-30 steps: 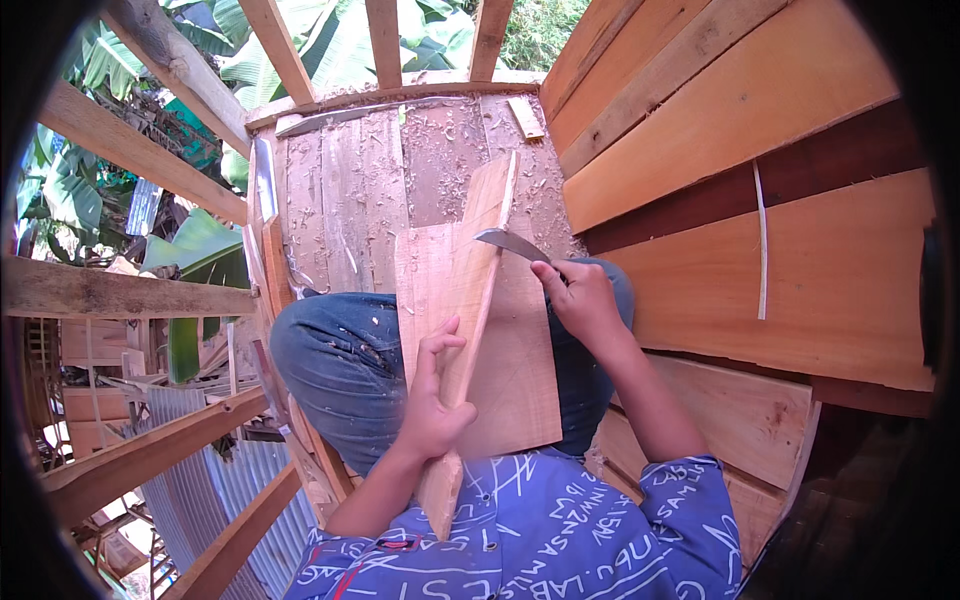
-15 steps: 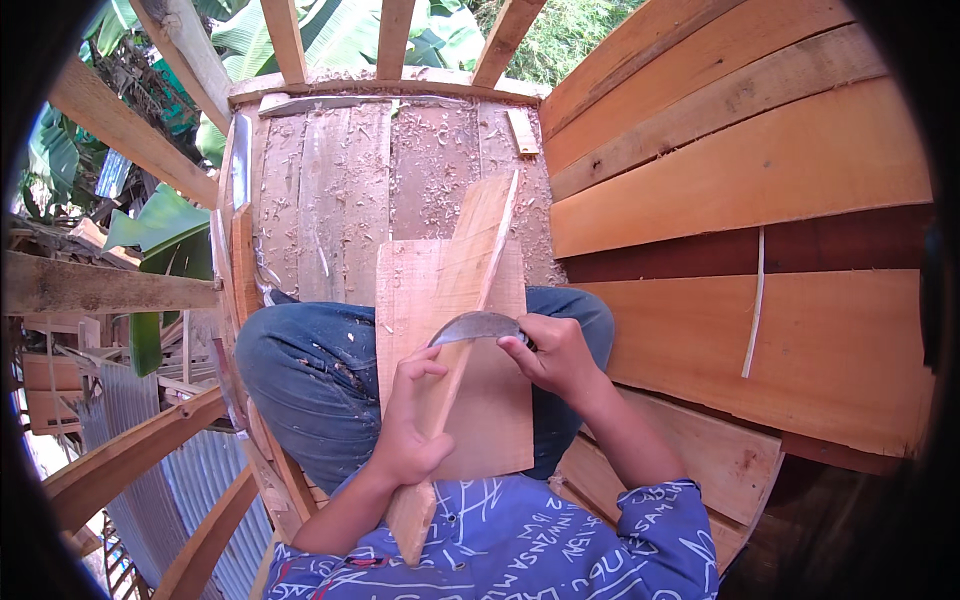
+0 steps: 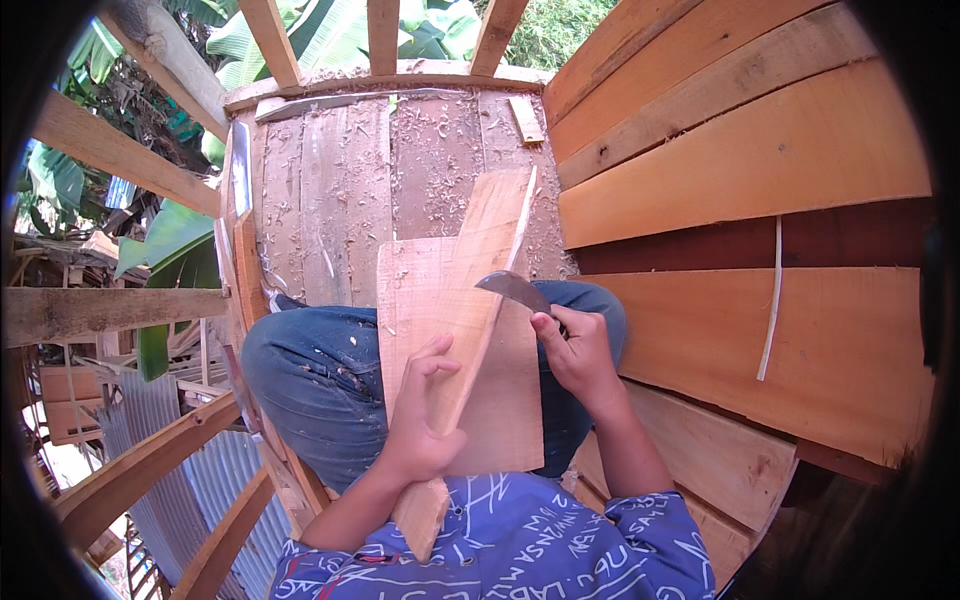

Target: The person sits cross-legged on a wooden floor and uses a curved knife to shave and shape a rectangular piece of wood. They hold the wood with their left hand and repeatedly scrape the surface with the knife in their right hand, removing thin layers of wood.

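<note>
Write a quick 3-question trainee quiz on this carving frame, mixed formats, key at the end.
1. True or false: the left hand presses on the narrow wooden plank that lies slanted over the wider board on the person's lap.
2. Multiple choice: what does the right hand hold? A) a hammer B) a curved knife C) a saw
3. Short answer: what covers the plank floor ahead of the person's knees?

Key
1. True
2. B; its blade rests on the narrow plank's right edge.
3. Wood shavings and dust, scattered over the floor.
</note>
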Demonstrator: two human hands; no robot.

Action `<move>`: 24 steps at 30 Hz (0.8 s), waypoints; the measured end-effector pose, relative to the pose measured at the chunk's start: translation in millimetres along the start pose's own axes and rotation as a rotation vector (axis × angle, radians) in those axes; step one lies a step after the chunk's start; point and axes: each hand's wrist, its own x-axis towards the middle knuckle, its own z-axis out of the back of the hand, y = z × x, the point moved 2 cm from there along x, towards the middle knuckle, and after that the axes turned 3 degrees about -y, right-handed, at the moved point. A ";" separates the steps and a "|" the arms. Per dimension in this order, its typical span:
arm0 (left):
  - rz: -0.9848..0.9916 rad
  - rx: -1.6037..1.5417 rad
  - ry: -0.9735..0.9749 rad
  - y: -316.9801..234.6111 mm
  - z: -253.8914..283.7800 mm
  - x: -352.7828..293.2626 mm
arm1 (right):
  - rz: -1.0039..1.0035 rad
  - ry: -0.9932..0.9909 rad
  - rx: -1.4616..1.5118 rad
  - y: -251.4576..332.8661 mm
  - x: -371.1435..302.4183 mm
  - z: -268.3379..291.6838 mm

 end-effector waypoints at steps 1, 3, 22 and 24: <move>-0.004 0.008 0.003 -1.9 -0.1 1.4 | 0.056 -0.004 -0.152 4.5 -0.9 2.5; -0.014 0.024 0.003 -3.5 -0.8 4.5 | 0.032 0.011 -0.382 3.5 2.7 6.8; 0.019 0.012 -0.004 -3.3 -2.6 0.1 | -0.042 -0.155 -0.564 -28.6 29.3 22.2; 0.020 0.018 0.000 -3.5 -1.8 0.6 | -0.246 -0.175 -0.535 -41.5 36.2 31.1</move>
